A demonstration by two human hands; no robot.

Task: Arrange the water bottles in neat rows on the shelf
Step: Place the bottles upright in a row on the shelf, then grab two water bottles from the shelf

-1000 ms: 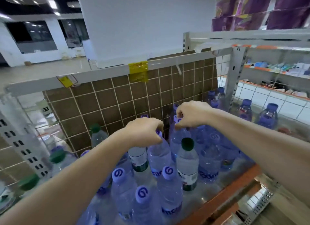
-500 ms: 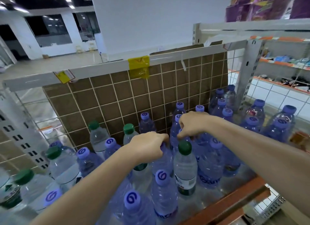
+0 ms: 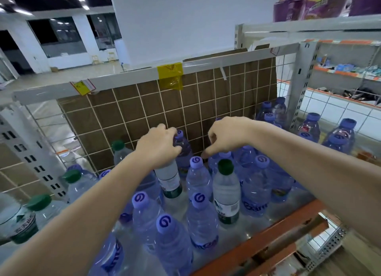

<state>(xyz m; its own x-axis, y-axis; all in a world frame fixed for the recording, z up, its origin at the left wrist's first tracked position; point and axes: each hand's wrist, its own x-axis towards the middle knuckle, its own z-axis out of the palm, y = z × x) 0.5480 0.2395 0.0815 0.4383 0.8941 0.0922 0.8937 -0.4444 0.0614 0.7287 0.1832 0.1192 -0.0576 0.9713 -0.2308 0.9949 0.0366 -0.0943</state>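
Note:
Many water bottles stand crowded on a shelf point(image 3: 257, 241) with an orange front edge. Most are bluish with purple caps, such as one in the middle point(image 3: 199, 183) and one at the front point(image 3: 165, 226). A clear bottle with a green cap point(image 3: 226, 191) stands among them. My left hand point(image 3: 158, 147) grips the top of a second clear, green-labelled bottle point(image 3: 168, 180), whose cap it hides. Its fingertips touch a purple-capped bottle point(image 3: 181, 144) at the back. My right hand point(image 3: 225, 135) hovers curled over the rear bottles, its palm side hidden.
A wire grid backed by brown cardboard point(image 3: 185, 106) closes the shelf's rear. More green-capped bottles point(image 3: 73, 185) stand at the left, and purple-capped ones point(image 3: 310, 125) sit in the neighbouring bay at the right. A grey upright point(image 3: 299, 80) divides the bays.
My left hand has risen and moved back, taking the green-labelled bottle with it. My right hand has lifted off the purple-capped bottle it was holding.

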